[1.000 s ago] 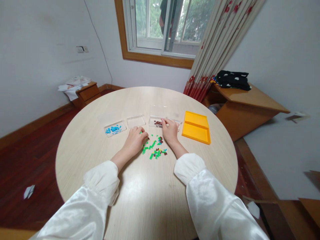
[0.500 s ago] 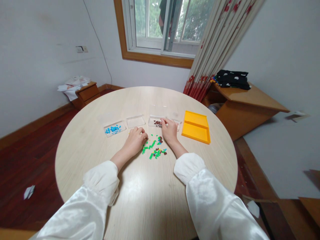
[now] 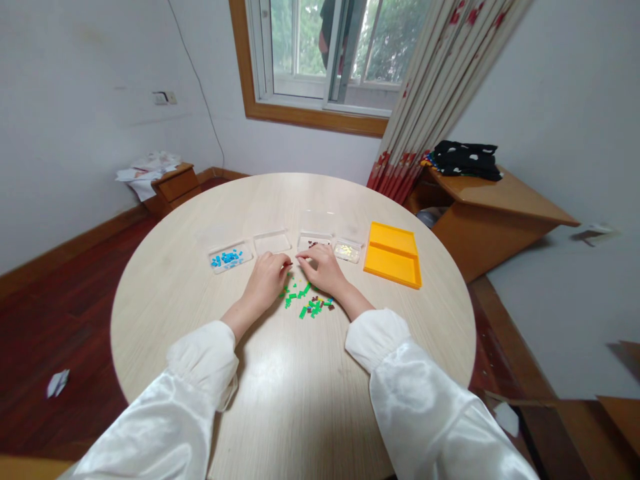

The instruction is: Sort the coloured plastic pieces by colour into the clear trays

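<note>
My left hand [image 3: 270,275] is above the table, thumb and finger pinching a small dark brown brick [image 3: 289,264]. Just to its right, my right hand [image 3: 324,268] reaches leftward; its thumb and forefinger are slightly apart, with nothing visible between them. Below both hands lies a loose pile of small toy bricks [image 3: 304,311], mostly green with some brown, yellow and blue. Behind my right hand, a clear box [image 3: 301,241] holds brown bricks and is partly covered by the fingers. Beside it, another clear box [image 3: 347,251] contains pale yellow pieces.
To the left are a clear box of blue bricks [image 3: 227,259] and a clear box [image 3: 273,241] with no bricks visible. An opened yellow case [image 3: 393,257] lies at the right of the round table [image 3: 295,400]. A window and curtain are behind.
My right hand has moved left from the brown-brick box toward my left hand, uncovering the pale yellow pieces. My left hand has shifted slightly and now shows a brown brick in its pinch.
</note>
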Action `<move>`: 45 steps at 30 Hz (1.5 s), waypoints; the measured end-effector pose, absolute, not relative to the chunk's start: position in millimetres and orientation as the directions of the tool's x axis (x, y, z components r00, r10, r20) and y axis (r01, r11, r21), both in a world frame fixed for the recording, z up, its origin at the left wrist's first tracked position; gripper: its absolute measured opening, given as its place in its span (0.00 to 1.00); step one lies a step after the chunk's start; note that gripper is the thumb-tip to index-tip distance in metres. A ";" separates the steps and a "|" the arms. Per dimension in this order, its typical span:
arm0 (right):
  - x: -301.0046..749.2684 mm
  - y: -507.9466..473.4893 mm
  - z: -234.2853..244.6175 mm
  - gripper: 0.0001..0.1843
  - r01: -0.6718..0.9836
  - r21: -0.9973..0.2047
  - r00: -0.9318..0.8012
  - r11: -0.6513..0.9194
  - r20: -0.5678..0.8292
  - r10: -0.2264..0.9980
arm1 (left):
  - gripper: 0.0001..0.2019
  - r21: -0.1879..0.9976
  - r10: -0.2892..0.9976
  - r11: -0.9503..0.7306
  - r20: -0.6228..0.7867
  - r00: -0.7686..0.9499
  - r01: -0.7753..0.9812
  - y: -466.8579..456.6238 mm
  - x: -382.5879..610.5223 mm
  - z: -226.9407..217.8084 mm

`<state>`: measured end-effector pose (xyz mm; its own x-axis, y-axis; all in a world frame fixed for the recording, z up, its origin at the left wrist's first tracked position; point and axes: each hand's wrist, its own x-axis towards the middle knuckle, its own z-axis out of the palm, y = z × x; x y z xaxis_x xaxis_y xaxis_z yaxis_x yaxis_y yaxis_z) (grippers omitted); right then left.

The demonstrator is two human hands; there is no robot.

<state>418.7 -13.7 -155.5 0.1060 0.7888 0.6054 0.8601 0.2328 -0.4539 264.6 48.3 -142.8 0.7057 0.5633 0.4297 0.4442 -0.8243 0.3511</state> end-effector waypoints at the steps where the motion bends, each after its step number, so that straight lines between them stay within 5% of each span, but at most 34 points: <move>1: 416.9 -14.6 -154.0 0.07 0.856 -0.451 0.071 0.252 0.587 0.807 | 0.03 0.363 0.573 -0.818 0.437 0.694 0.447 48.1 264.8 -141.9; 14: 412.5 -17.5 -145.2 0.07 0.870 -0.432 0.019 0.237 0.511 0.859 | 0.06 0.402 0.602 -0.797 0.466 0.649 0.450 45.9 262.0 -137.5; 21: 427.5 -13.3 -151.2 0.09 0.856 -0.513 0.424 -0.065 0.623 0.657 | 0.10 0.378 0.602 -0.797 0.426 0.676 0.472 37.4 262.1 -133.4; 28: 447.4 -7.0 -161.9 0.13 0.758 -0.595 0.635 -0.265 0.583 0.507 | 0.13 0.351 0.417 -0.887 0.332 0.846 0.300 26.0 267.8 -144.8; 45: 446.9 -5.8 -165.0 0.16 0.773 -0.578 0.613 -0.261 0.574 0.543 | 0.19 0.232 0.364 -0.923 0.261 0.894 0.308 17.7 275.6 -149.9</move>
